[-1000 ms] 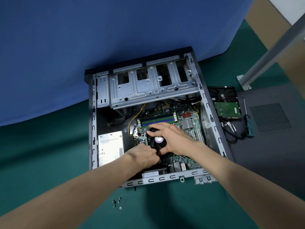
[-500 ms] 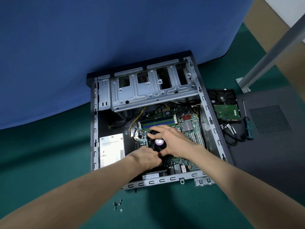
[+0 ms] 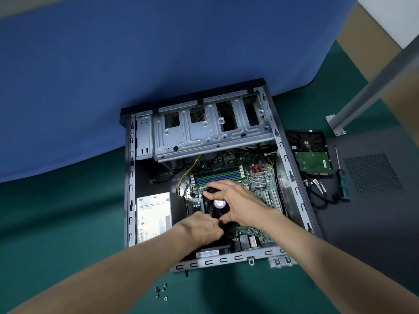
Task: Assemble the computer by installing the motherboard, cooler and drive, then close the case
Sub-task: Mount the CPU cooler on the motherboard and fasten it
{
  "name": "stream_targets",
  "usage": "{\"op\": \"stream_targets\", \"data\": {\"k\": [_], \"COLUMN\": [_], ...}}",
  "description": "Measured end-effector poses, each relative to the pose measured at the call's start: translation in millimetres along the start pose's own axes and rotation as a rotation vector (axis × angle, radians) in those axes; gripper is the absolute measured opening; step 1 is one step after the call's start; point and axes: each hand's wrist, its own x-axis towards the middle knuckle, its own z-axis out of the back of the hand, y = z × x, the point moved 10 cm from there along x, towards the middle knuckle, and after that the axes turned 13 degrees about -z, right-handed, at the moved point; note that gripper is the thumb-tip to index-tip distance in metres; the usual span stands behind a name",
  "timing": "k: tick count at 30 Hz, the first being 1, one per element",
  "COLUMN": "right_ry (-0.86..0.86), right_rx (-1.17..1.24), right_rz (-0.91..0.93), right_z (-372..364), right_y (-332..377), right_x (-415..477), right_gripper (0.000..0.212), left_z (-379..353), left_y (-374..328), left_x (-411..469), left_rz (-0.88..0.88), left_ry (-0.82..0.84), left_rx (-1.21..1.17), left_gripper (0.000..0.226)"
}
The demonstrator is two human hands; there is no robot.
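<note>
An open grey computer case (image 3: 130,177) lies flat on the green mat. The green motherboard (image 3: 254,173) sits inside it. On the board rests the black cooler fan with a purple hub label (image 3: 219,203). My right hand (image 3: 240,200) spans the cooler, fingers on its far edge and thumb on its near side. My left hand (image 3: 201,226) has its fingers curled at the cooler's near left corner; what they pinch is hidden. The hard drive (image 3: 311,155) lies outside the case to the right, circuit board up.
A silver power supply (image 3: 154,216) fills the case's near left. The metal drive cage (image 3: 210,130) spans its far end. A green-handled screwdriver (image 3: 342,180) and black cables (image 3: 317,191) lie right of the case on the dark side panel (image 3: 374,173). Several loose screws (image 3: 161,291) lie near me.
The view has shifted so the case sits lower in frame. Both hands stay on the cooler with almost no movement.
</note>
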Motion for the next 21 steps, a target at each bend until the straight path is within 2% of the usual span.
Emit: {"op": "stream_targets", "data": {"k": [11,21], "right_ry": [0.039,0.031], "right_rx": [0.034,0.025], "right_rz": [-0.02,-0.011], "right_z": [-2,0], "right_y": [-1,0], "right_x": [-1,-2], "right_gripper": [0.083,0.08], "left_z": [7,14], "left_y": [2,-13], "left_x": [-9,-17], "left_rz": [0.078,-0.055], "left_ry": [-0.013,0.017], "left_rx": [-0.078,0.078], "left_gripper": [0.026,0.025]}}
